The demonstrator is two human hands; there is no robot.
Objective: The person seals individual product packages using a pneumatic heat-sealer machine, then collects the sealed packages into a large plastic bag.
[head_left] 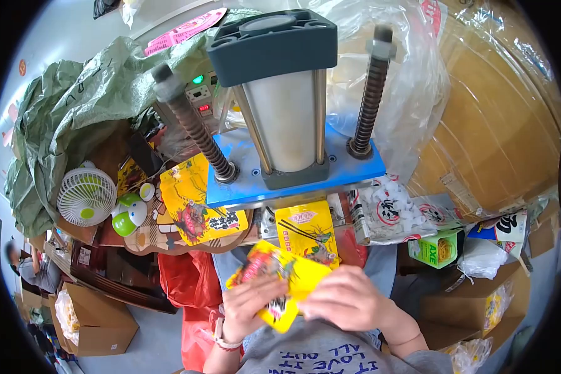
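Both hands meet on a yellow printed pouch [305, 277] in front of the chest. My left hand [254, 305] is closed on its lower left part, and my right hand [349, 299] pinches its right side, slightly blurred. Just beyond, another yellow pouch [308, 227] lies flat under the front edge of the press's blue plate [293, 184]. More yellow pouches [199, 202] lie in a fanned pile left of the press. To the right, a printed bag [389, 212] holds small white pieces.
The press cylinder [280, 118] stands between two spring rods. At left are a white fan [86, 196] and a cardboard box [96, 318]; a red bag [190, 277] hangs at the table's edge. A green AXE box [436, 249] sits right. A person [34, 268] is far left.
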